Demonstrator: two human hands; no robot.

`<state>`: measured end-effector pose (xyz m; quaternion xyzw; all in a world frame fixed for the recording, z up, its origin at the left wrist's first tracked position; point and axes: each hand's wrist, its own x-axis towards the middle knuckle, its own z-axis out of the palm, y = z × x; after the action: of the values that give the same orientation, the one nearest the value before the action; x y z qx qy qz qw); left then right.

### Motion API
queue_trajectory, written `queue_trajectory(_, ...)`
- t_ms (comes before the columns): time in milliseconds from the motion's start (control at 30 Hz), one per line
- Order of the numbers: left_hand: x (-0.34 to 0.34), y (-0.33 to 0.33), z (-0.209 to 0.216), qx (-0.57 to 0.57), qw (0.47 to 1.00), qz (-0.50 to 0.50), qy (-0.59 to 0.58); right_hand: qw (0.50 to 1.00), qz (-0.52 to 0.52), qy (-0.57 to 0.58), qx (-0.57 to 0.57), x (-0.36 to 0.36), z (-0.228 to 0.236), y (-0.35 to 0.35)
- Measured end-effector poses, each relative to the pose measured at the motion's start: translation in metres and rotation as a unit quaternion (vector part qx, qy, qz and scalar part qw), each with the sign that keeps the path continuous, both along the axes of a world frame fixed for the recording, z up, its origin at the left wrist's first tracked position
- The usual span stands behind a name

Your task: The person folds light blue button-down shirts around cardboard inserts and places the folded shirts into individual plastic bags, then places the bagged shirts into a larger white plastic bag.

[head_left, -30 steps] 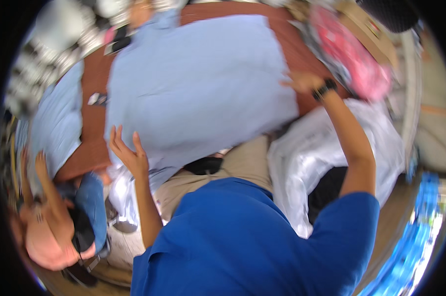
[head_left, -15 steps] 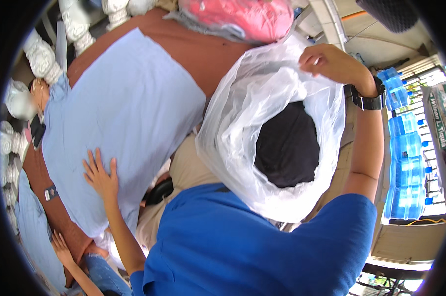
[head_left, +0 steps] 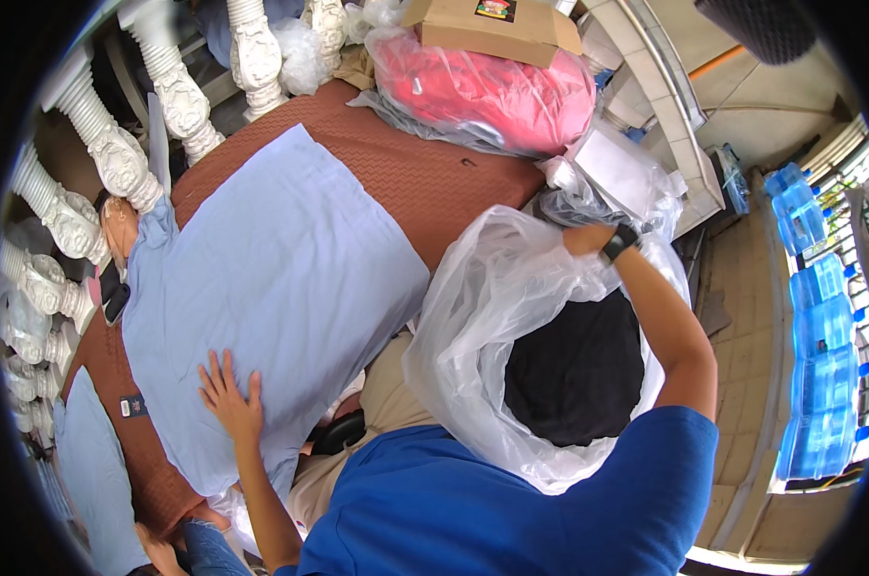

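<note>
My left hand (head_left: 231, 396) lies flat with fingers spread on a light blue garment (head_left: 271, 240), which is spread over a brown textured cover (head_left: 396, 182). At the far rim of a large clear plastic bag (head_left: 463, 298), my right hand (head_left: 586, 240) is closed on the plastic; its fingertips are hidden. A watch with a dark band (head_left: 619, 244) is on that wrist. Inside the bag, black fabric (head_left: 579, 374) shows through the round mouth. The bag stands beside my right leg.
White carved balusters (head_left: 118, 158) line the far left. Pink items in plastic (head_left: 482, 91) sit at the back under a cardboard box (head_left: 497, 34). Blue water jugs (head_left: 823, 384) stand at right. Another person's hand (head_left: 156, 549) is at lower left, near another blue garment (head_left: 94, 470).
My right hand has lowered and moved slightly left along the bag's rim. The view has shifted, bringing the cardboard box into sight. My left hand stays flat on the garment.
</note>
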<state>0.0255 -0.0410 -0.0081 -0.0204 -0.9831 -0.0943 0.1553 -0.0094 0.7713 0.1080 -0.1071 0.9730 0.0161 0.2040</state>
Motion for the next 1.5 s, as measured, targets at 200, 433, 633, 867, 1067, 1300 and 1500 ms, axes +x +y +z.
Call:
queue_trajectory(200,0.002,-0.002,0.003,-0.003,1.0,0.001,-0.006,0.93,-0.283,0.229,-0.046,-0.066,0.076,0.01)
queue_trajectory(433,0.001,0.0,0.009,-0.014,1.0,0.01,-0.019,0.871,-0.366,0.297,0.138,-0.051,-0.028,0.011)
queue_trajectory(633,0.01,-0.007,0.012,-0.01,1.0,0.018,-0.013,0.874,-0.318,0.363,0.05,-0.038,0.011,-0.032)
queue_trajectory(867,0.012,-0.007,0.011,0.01,1.0,0.013,0.002,0.805,-0.408,0.428,0.057,-0.046,0.075,-0.054)
queue_trajectory(1067,0.012,-0.014,0.028,0.16,0.982,-0.024,0.094,0.705,-0.181,0.684,0.046,-0.035,0.19,-0.18)
queue_trajectory(1300,-0.01,-0.044,0.073,0.513,0.831,-0.016,0.213,0.792,0.231,0.489,-0.285,-0.017,0.188,-0.445)
queue_trajectory(1500,0.029,-0.105,0.078,0.761,0.61,0.056,0.215,0.794,0.404,0.236,-0.387,-0.053,0.061,-0.539)
